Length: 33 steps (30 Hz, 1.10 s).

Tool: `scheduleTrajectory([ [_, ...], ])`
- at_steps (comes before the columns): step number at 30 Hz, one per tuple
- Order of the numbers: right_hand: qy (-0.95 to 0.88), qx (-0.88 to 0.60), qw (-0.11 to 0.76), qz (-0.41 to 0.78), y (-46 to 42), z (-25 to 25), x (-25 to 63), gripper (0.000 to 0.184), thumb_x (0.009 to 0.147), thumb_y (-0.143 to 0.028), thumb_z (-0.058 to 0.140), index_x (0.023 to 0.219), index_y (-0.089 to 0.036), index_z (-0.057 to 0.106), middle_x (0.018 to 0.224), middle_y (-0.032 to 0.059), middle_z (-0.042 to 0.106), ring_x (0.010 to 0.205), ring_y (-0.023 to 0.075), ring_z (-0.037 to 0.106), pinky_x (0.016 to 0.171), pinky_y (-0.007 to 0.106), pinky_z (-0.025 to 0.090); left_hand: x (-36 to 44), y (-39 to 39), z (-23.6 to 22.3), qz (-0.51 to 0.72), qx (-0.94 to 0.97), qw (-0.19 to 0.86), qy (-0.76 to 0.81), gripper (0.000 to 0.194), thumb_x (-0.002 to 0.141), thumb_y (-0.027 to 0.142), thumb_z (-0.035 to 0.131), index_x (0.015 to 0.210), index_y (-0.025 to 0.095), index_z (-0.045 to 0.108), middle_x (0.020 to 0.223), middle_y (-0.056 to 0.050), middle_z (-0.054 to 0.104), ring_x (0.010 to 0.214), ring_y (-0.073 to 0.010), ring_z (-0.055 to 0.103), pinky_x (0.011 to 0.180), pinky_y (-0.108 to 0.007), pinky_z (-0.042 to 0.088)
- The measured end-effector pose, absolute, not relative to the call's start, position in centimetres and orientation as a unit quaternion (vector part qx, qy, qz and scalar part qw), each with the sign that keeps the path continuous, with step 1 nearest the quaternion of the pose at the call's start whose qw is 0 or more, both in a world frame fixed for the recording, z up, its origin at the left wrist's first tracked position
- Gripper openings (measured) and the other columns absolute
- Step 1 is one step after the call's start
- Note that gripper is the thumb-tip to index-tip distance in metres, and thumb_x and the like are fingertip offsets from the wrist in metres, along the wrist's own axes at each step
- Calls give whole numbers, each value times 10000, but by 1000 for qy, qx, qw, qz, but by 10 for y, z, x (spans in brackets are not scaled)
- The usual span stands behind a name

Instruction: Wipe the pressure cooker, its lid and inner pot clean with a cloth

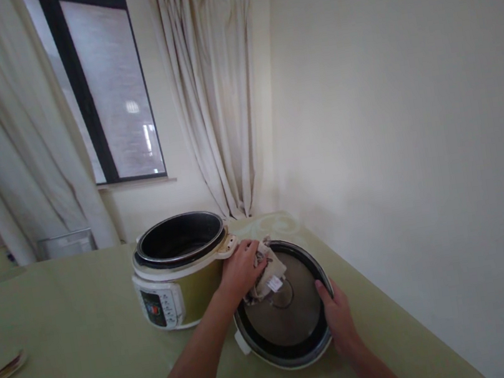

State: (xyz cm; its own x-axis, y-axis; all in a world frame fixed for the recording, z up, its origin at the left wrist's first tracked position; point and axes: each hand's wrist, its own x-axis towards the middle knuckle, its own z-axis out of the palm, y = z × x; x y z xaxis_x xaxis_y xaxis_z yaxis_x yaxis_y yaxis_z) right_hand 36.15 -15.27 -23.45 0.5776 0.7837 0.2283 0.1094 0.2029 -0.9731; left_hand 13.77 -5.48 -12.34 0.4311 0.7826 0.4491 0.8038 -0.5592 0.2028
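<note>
My left hand [244,268] is closed on a crumpled beige cloth [270,269] with a white tag, pressed against the upper left of the lid's inner face. The round cooker lid [290,316] is tilted, its grey inside and dark rim facing me. At its right edge my right hand [338,312] grips the rim, thumb on the inside and fingers behind, out of sight. Just left of the lid stands the electric pressure cooker [201,294], uncovered, with a control panel on its front. A dark inner pot [183,236] sits in it.
Everything rests on a glossy pale green table [86,315]. A thin, dark-edged object [2,373] lies at the far left. The wall [399,160] runs along the table's right edge. Curtains [214,93] and a window [114,89] are behind.
</note>
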Motion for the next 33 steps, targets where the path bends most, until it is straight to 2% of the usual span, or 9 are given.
scheduleTrajectory([
  [8, -424, -552, 661, 282, -120, -216, 308, 458, 857, -607, 656, 1102, -243, 789, 1164, 85, 790, 1126, 317, 700, 1060, 465, 514, 85, -44, -127, -244, -809, 56, -531, 303, 1041, 436, 514, 1253, 248, 621, 1283, -78, 673, 1122, -253, 667, 939, -359, 523],
  [10, -433, -546, 657, 289, -112, -213, 306, 466, 839, -609, 670, 1082, -232, 798, 1141, 88, 796, 1106, 318, 705, 1055, 468, 516, 81, -48, -136, -260, -800, 87, -534, 310, 1038, 440, 514, 1247, 246, 635, 1315, -87, 659, 1169, -269, 640, 989, -386, 510],
  [13, -435, -532, 657, 309, -104, -215, 308, 521, 801, -641, 702, 1082, -213, 800, 1124, 90, 804, 1080, 311, 712, 1041, 452, 526, 72, -65, -157, -273, -806, 140, -507, 271, 1001, 406, 580, 1212, 261, 670, 1362, -98, 638, 1273, -302, 566, 1085, -437, 451],
  [16, -433, -510, 663, 337, -99, -220, 308, 558, 791, -657, 722, 1109, -205, 795, 1159, 90, 801, 1098, 304, 714, 1046, 444, 529, 65, -92, -179, -250, -826, 160, -479, 245, 934, 361, 672, 1164, 281, 698, 1327, -94, 655, 1245, -329, 560, 1057, -487, 444],
  [19, -428, -493, 669, 356, -93, -227, 305, 545, 777, -648, 746, 1086, -202, 801, 1163, 92, 800, 1104, 311, 715, 1053, 457, 532, 70, -121, -195, -247, -834, 143, -472, 225, 928, 355, 672, 1135, 271, 696, 1221, -81, 687, 1136, -309, 593, 964, -474, 468],
  [22, -433, -484, 665, 369, -85, -232, 300, 525, 746, -645, 771, 1025, -202, 817, 1077, 94, 814, 1044, 323, 728, 998, 452, 564, 89, -144, -202, -272, -832, 114, -471, 177, 968, 401, 617, 1050, 260, 684, 1093, -57, 698, 1018, -278, 611, 875, -446, 467],
  [27, -452, -499, 638, 374, -74, -237, 295, 526, 643, -717, 802, 818, -221, 815, 873, 72, 812, 910, 344, 735, 882, 447, 591, 122, -157, -205, -283, -851, 65, -438, 309, 852, 525, 743, 1018, 281, 653, 1082, -22, 691, 1043, -284, 613, 917, -470, 444],
  [33, -424, -518, 646, 368, -86, -242, 294, 498, 712, -637, 781, 950, -202, 824, 932, 85, 819, 916, 334, 744, 822, 420, 600, 107, -145, -195, -291, -839, 61, -457, 263, 844, 432, 746, 1018, 261, 648, 1065, -31, 690, 1012, -279, 610, 872, -443, 448],
])
